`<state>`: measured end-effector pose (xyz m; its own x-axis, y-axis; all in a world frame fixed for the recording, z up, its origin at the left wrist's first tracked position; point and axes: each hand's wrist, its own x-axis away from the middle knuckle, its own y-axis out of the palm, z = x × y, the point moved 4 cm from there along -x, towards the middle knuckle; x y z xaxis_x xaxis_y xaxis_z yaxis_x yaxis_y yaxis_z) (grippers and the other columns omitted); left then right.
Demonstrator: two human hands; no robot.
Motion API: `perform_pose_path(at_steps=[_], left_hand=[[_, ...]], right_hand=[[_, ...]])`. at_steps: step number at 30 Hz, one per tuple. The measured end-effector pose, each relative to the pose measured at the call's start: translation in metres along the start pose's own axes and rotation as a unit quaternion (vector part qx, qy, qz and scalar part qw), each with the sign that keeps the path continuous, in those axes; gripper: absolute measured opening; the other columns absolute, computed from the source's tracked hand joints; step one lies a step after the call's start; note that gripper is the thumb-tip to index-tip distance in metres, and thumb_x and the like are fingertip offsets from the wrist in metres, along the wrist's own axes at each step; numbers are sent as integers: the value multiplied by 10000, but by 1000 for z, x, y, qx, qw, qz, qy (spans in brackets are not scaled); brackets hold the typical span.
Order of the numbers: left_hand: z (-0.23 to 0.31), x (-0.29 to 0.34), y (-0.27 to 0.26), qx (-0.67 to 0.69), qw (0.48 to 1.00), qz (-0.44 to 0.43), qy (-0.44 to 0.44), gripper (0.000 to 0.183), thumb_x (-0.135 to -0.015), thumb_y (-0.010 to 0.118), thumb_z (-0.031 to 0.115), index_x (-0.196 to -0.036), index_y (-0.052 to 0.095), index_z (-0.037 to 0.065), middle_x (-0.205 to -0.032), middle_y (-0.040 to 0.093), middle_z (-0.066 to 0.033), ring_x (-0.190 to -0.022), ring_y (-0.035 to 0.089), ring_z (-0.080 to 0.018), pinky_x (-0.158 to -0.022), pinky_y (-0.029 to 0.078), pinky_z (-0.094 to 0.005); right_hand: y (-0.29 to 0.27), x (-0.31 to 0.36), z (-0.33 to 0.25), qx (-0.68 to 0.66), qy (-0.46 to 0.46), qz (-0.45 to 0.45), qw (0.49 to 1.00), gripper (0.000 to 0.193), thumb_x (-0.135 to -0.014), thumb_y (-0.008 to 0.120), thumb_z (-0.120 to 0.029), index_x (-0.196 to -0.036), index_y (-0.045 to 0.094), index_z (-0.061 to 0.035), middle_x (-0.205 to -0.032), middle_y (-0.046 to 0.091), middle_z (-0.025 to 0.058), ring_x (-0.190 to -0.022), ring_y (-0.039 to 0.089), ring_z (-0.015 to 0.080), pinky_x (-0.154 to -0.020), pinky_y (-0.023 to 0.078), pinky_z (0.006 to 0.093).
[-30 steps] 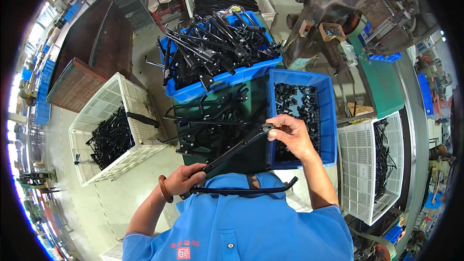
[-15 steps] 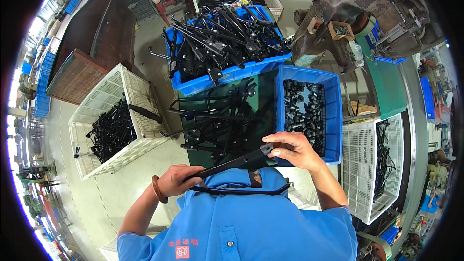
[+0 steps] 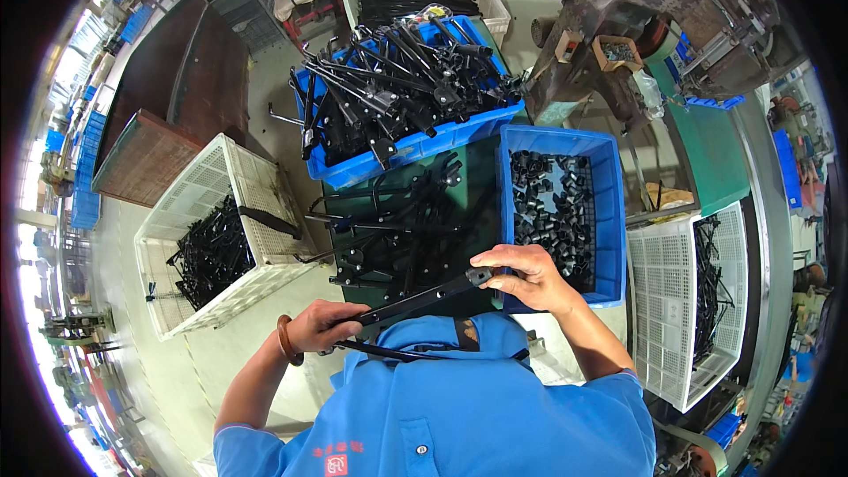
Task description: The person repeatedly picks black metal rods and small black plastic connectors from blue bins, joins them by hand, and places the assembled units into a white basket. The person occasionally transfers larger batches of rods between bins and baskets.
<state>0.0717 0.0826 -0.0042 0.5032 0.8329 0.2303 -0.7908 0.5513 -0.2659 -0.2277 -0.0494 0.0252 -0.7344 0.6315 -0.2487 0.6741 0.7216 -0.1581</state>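
Observation:
A long black metal bar (image 3: 420,299) slants across in front of my chest, its right end higher. My left hand (image 3: 325,325) is closed around its lower left end. At the other end, the thumb and fingers of my right hand (image 3: 530,277) pinch a small blocky black end piece (image 3: 479,276) on the bar. A thinner black rod (image 3: 389,352) runs from beside my left hand along the blue shirt; its right part is hidden. Just beyond lie several black bar assemblies (image 3: 406,243) on a dark green tabletop (image 3: 477,203).
A blue bin (image 3: 609,212) of short black sleeve-like parts stands beyond my right hand. Another blue bin (image 3: 442,134) is heaped with black assemblies. White crates (image 3: 190,305) (image 3: 658,318) with black parts flank me. A worn machine (image 3: 609,0) stands far right.
The view has shifted slightly. Both hands keep hold of the bar, which has turned a little. The thinner rod has shifted, and its right end no longer shows.

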Motion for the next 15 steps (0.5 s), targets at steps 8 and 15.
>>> perform_pose_path(at_steps=[8, 15], left_hand=[[11, -50, -44, 188, 945, 261, -55, 229, -954, 503, 209, -1033, 581, 8, -668, 528, 7, -544, 507, -71, -488, 424, -230], [28, -240, -160, 55, 860, 507, 27, 290, -888, 605, 293, -858, 539, 12, -708, 577, -52, -583, 588, -146, -532, 472, -271]], right_hand=[[-77, -5, 63, -251, 125, 338, 898, 461, -960, 501, -316, -1328, 470, -41, -986, 648, 118, -759, 615, 142, -746, 513, 301], [-131, 85, 195, -122, 249, 432, 858, 238, -936, 527, -146, -1140, 580, -37, -847, 653, 70, -646, 575, 93, -586, 482, 239]])
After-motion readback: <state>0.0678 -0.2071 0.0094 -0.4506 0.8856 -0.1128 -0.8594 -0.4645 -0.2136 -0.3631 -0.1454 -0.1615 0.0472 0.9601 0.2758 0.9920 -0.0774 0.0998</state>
